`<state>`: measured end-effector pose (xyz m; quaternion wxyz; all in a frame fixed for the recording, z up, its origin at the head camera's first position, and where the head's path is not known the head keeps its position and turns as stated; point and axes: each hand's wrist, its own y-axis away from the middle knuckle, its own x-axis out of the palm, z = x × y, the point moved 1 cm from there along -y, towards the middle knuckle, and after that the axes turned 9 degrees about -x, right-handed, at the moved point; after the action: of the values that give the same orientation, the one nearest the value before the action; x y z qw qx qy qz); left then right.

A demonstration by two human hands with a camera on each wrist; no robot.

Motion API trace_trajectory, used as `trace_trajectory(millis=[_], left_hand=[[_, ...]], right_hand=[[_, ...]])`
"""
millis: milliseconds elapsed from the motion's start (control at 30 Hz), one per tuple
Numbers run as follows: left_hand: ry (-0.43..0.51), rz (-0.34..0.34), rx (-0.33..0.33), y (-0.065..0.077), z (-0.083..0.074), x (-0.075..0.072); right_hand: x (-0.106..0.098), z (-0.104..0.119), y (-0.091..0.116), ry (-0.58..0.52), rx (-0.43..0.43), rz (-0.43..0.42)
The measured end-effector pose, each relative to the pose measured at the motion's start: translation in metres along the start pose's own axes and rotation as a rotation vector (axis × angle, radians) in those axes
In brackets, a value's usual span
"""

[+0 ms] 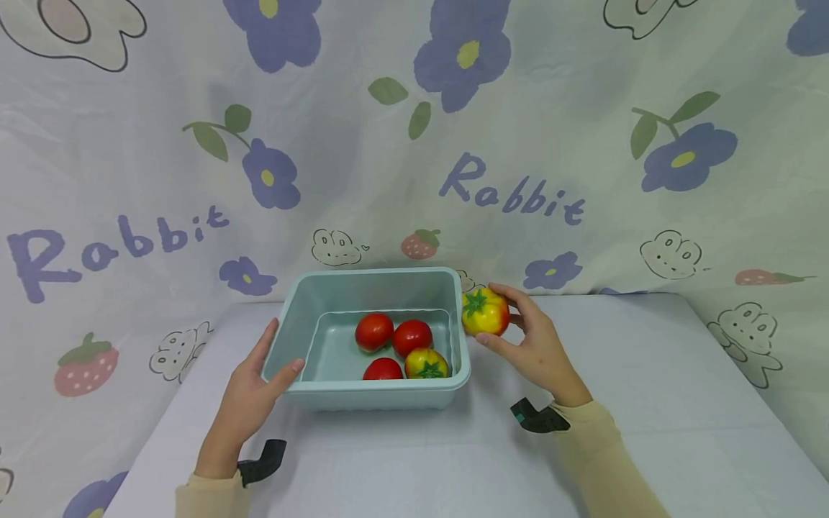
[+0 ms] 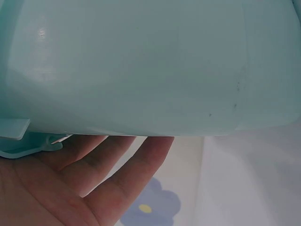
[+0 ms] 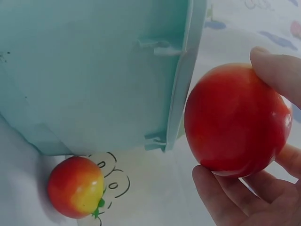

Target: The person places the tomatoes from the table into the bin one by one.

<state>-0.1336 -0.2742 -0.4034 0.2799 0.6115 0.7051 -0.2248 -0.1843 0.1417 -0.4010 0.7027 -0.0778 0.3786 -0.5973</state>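
A pale blue-green plastic tub (image 1: 363,396) stands tilted toward me, several tomatoes inside it. Red tomatoes (image 1: 374,332) lie in its middle, and a yellow one with a green leafy top (image 1: 426,364) lies at the near right. My left hand (image 1: 249,396) grips the tub's left side, thumb over the rim and fingers along the outer wall. Just outside the right rim, my right hand (image 1: 540,349) holds a red-and-yellow tomato (image 1: 486,312) between thumb and fingers. The right wrist view shows its red side, apart from the tub wall.
Another red-and-yellow tomato (image 3: 75,187) rests on the white cloth close by the tub's outer wall, seen only in the right wrist view. Behind the white-covered table (image 1: 648,374) hangs a patterned cloth (image 1: 363,173) with flowers and rabbits.
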Motion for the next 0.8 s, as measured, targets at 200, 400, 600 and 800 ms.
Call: trace_trajectory(millis=[200,400,600,800], left_hand=[[0.006,0.006,-0.01,0.0,0.0,0.0],[0.007,0.006,-0.006,0.001,-0.001,0.0],[0.005,0.002,-0.003,0.0,-0.001,0.0],[0.007,0.004,-0.003,0.001,0.0,0.0]], right_hand=[[0.003,0.003,-0.001,-0.012,-0.005,-0.009],[0.008,0.006,-0.004,-0.054,-0.023,-0.025],[0.015,0.01,-0.007,-0.084,-0.029,-0.055],[0.018,0.011,-0.007,-0.119,-0.017,-0.117]])
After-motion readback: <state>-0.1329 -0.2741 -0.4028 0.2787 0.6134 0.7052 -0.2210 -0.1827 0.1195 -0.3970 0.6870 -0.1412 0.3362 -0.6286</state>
